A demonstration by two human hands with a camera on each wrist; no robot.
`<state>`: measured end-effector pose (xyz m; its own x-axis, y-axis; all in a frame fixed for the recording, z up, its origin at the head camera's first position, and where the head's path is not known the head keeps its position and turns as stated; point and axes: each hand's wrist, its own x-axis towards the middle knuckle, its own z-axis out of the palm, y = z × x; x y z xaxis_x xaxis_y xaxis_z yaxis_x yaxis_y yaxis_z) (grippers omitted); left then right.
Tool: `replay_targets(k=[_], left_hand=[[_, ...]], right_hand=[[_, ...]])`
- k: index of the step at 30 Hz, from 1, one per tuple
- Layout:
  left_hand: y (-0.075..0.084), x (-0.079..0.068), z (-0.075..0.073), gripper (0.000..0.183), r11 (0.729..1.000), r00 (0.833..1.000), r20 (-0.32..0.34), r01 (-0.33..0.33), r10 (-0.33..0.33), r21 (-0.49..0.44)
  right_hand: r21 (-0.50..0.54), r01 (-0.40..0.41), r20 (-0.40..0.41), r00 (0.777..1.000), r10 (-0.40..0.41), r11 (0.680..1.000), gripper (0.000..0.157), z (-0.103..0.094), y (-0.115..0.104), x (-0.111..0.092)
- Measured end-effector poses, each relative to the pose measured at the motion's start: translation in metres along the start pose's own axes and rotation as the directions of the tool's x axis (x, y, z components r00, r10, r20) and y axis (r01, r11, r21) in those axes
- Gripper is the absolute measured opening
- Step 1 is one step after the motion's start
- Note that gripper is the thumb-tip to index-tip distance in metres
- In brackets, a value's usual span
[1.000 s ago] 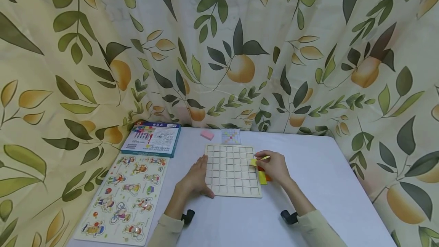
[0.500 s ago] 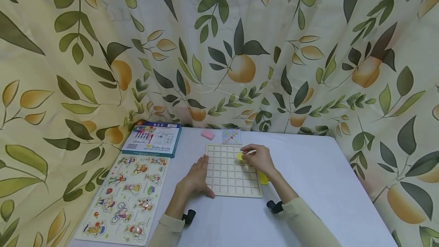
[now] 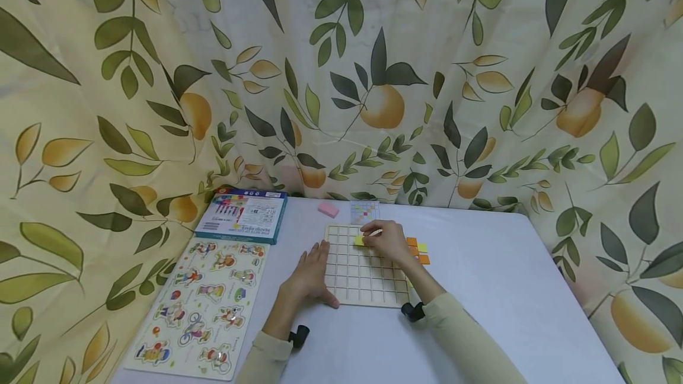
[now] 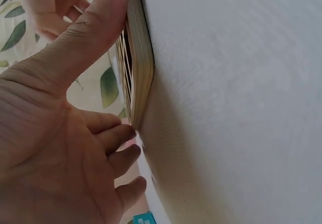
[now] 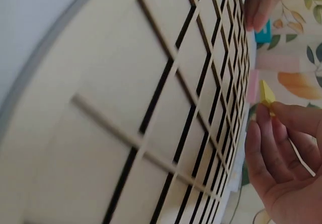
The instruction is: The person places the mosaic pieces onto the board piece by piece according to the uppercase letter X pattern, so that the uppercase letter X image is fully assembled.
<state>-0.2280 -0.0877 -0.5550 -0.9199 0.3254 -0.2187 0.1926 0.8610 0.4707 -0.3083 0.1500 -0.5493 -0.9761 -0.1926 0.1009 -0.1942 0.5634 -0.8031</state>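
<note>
A pale wooden grid board (image 3: 368, 286) lies on the table in front of me. My right hand (image 3: 388, 240) is over its upper middle, with thumb and fingertips pinching a small yellow tile (image 5: 265, 93). In the right wrist view the tile stands above the grid lines. My left hand (image 3: 309, 274) rests along the board's left side, its fingers extended and the thumb at the near left corner. The left wrist view shows the thumb (image 4: 85, 38) against the board's edge. Several orange tiles (image 3: 412, 242) and yellow ones lie right of the board, partly hidden by the right forearm.
Behind the board are a printed colour-grid card (image 3: 364, 211) and a pink block (image 3: 328, 210). A blue-edged box (image 3: 242, 218) sits at the back left. Nearer me lies a picture puzzle board (image 3: 200, 307). A leaf-patterned curtain (image 3: 299, 76) hangs behind the table.
My right hand has carried the yellow tile left from the board's right edge to over its upper middle, uncovering more loose tiles at the right. The left hand has stayed on the board.
</note>
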Motion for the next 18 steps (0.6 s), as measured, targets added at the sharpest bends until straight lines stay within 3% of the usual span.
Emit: replay_targets(k=[8, 18], left_hand=[[-0.003, 0.000, 0.001, 0.151, 1.000, 1.000, -0.003, -0.006, 0.006, -0.004], [-0.003, 0.000, -0.001, 0.150, 1.000, 1.000, -0.005, -0.004, 0.004, 0.010]], right_hand=[[0.017, 0.015, 0.007, 1.000, -0.015, 1.000, 0.020, 0.017, -0.010, 0.012], [-0.049, 0.035, 0.022, 0.999, -0.034, 0.998, 0.016, 0.033, -0.016, 0.022]])
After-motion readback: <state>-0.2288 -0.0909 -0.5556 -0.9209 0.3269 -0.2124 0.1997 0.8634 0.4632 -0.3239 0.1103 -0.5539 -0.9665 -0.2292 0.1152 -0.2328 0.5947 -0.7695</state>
